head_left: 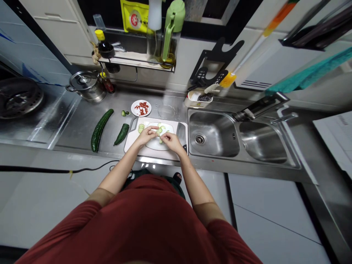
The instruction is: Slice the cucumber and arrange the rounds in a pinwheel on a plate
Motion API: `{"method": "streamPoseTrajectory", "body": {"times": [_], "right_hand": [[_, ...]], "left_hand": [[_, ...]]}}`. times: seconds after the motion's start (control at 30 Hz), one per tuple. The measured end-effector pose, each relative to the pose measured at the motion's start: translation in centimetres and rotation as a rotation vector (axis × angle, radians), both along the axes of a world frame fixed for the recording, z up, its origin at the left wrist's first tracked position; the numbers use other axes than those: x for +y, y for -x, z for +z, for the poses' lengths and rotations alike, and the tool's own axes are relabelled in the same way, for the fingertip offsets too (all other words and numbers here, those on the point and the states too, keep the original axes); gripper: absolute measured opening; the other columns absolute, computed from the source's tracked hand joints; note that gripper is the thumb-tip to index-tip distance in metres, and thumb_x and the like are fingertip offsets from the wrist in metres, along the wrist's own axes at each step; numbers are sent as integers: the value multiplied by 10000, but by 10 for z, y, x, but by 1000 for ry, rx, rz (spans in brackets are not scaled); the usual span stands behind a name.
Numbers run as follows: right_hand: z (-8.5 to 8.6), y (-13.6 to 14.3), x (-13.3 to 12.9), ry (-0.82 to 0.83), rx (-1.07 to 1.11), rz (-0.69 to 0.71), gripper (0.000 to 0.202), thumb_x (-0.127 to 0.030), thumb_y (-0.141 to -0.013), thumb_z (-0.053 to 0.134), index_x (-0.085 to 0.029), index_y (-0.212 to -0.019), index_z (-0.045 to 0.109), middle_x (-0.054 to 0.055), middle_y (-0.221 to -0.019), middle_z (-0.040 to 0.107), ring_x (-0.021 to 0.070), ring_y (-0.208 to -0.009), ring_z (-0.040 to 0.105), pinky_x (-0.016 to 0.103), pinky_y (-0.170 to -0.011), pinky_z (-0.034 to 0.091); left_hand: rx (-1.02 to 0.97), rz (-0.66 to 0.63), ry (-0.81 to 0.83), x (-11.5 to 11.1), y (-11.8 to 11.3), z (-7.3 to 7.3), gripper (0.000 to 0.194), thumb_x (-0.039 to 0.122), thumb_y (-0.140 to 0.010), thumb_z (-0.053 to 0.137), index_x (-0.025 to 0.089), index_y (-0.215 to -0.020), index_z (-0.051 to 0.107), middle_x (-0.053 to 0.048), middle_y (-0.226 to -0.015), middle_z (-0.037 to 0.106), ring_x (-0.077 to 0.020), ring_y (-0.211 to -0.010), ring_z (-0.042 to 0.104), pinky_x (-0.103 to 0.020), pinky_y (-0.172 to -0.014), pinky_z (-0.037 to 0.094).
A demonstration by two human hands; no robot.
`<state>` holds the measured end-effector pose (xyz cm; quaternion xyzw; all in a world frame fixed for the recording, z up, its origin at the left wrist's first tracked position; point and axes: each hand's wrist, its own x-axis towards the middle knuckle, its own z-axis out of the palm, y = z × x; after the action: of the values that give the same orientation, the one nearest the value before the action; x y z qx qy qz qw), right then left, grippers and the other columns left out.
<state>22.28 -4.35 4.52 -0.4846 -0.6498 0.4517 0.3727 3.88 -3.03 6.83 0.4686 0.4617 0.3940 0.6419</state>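
Note:
Both hands are over a white plate [156, 145] on a white cutting board [132, 136]. My left hand [147, 135] is pinched at a pale green cucumber slice [158, 132]. Close by on the right, my right hand [170, 140] has its fingers pressed together near the slices; what they hold is too small to make out. More cucumber slices [141, 128] lie on the board left of the plate. A cleaver blade [180, 132] rests at the board's right side. Left of the board are a cut cucumber [121, 134] and a whole cucumber [102, 130].
Behind the board stands a small plate of chopped red pieces [141, 108], beside cucumber ends [125, 113]. A steel pot [88, 87] is at the back left. The double sink [214, 134] lies to the right, with a utensil holder [198, 99] behind it.

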Motion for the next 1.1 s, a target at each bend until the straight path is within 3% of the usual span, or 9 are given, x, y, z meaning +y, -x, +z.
{"method": "streamPoseTrajectory", "body": {"times": [0.23, 0.43, 0.6, 0.8, 0.93, 1.1], "right_hand": [[-39, -2, -6, 101, -150, 30, 154, -258, -770, 572, -156, -747, 685, 6, -698, 676, 124, -637, 568, 219, -626, 417], [-48, -1, -10, 104, -276, 69, 163, -227, -796, 553, -158, -769, 698, 11, -724, 680, 127, -669, 574, 207, -629, 394], [-44, 2, -14, 85, -428, 80, 161, -225, -827, 547, -166, -807, 696, 15, -741, 676, 133, -670, 566, 212, -622, 366], [-37, 13, -23, 26, -710, 45, 179, -224, -893, 501, -190, -868, 675, 55, -849, 681, 183, -791, 560, 260, -659, 336], [-41, 20, -30, -91, -842, 9, 160, -244, -911, 508, -191, -890, 658, 83, -934, 650, 229, -921, 506, 312, -761, 330], [-50, 23, -38, -189, -852, -56, 155, -267, -923, 499, -206, -938, 640, 80, -979, 594, 247, -972, 439, 362, -834, 296]], "left_hand": [[127, -57, 35, 1, -1, -46, 458, 240, -606, 724, 124, -1039, 626, 76, -574, 525, -58, -522, 437, -196, -561, 332], [338, -103, 31, 3, -2, -67, 431, 219, -657, 679, 124, -1074, 626, 84, -576, 493, -49, -487, 388, -180, -500, 297], [555, -112, -27, 3, -2, -70, 398, 185, -680, 658, 141, -1076, 658, 51, -625, 563, -79, -544, 462, -199, -556, 375], [804, -187, -127, 0, -5, -62, 362, 185, -749, 608, 165, -1105, 668, 12, -725, 636, -113, -648, 546, -222, -663, 431], [922, -232, -218, -4, -7, -55, 332, 174, -778, 570, 174, -1090, 685, -20, -787, 674, -145, -731, 592, -243, -738, 450], [1041, -250, -312, -10, -8, -54, 313, 188, -812, 552, 192, -1095, 686, -58, -916, 685, -185, -885, 611, -282, -850, 450]]}}
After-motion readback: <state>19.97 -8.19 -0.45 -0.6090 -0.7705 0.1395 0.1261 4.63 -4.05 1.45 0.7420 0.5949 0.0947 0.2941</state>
